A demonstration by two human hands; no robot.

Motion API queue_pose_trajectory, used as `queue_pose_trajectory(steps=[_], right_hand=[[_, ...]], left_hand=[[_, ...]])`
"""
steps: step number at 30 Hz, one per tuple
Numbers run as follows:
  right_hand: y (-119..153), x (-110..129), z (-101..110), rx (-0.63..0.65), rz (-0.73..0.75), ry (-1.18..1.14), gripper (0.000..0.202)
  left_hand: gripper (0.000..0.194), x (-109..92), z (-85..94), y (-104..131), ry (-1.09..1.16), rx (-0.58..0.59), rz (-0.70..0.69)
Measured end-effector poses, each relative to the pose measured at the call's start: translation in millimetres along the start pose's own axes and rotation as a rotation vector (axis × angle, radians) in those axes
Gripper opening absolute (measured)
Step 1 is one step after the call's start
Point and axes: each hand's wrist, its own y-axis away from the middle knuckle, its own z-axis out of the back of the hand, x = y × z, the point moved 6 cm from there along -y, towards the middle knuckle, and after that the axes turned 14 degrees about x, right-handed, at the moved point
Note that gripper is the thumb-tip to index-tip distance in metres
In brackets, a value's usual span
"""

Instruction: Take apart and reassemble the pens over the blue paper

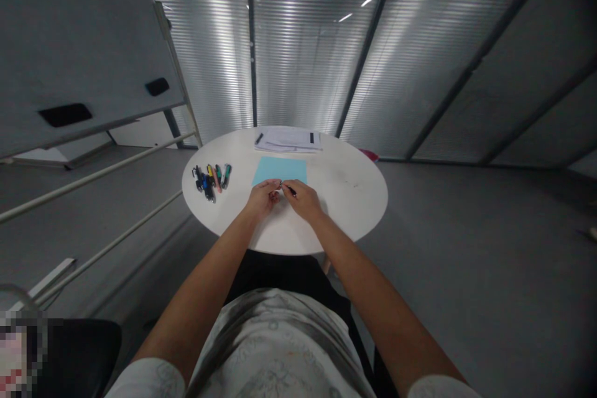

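Note:
Both of my hands meet over the near part of a round white table [354, 211], just in front of a light blue sheet [280, 168]. My right hand [302, 199] is closed around a small dark pen-like object [291, 191]. Beside it, my left hand [265, 198] has its fingers pinched near the tip of that object; whatever lies between them is too small to make out. The hands hide the near edge of the blue sheet.
Several pens and markers [212, 180] lie at the table's left side. A stack of white papers [288, 138] rests at the far edge. A wheeled board frame [97, 183] stands to the left, with a black chair [79, 354] at lower left.

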Motion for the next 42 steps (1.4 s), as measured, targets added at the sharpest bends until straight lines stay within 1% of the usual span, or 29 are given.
queue_pose_trajectory(steps=[7, 15, 22, 28, 34, 38, 42], right_hand=[[0.3, 0.2, -0.3, 0.011, -0.032, 0.050, 0.025], [1.7, 1.1, 0.6, 0.015, -0.043, 0.030, 0.024], [2.6, 2.6, 1.7, 0.022, -0.026, 0.017, 0.023], [1.4, -0.7, 0.0, 0.015, -0.061, 0.048, 0.023], [1.5, -1.5, -1.3, 0.035, -0.055, 0.058, 0.023], [1.6, -1.2, -1.6, 0.044, -0.044, 0.052, 0.021], [1.6, -2.0, -1.0, 0.023, -0.035, 0.034, 0.019]], left_hand=[[0.019, -1.4, -3.8, 2.3, -0.085, -0.001, 0.004], [0.023, -0.3, -1.2, 1.6, -0.190, -0.021, -0.033], [0.024, 0.7, -0.5, 2.0, -0.243, -0.019, -0.019], [0.030, 1.5, 1.9, -0.2, -0.281, -0.024, -0.030], [0.031, 0.8, -0.1, 1.8, -0.350, -0.031, -0.034], [0.032, 1.5, 1.0, 1.7, -0.346, -0.045, -0.020], [0.031, 2.2, 0.9, 0.9, -0.332, -0.039, -0.017]])
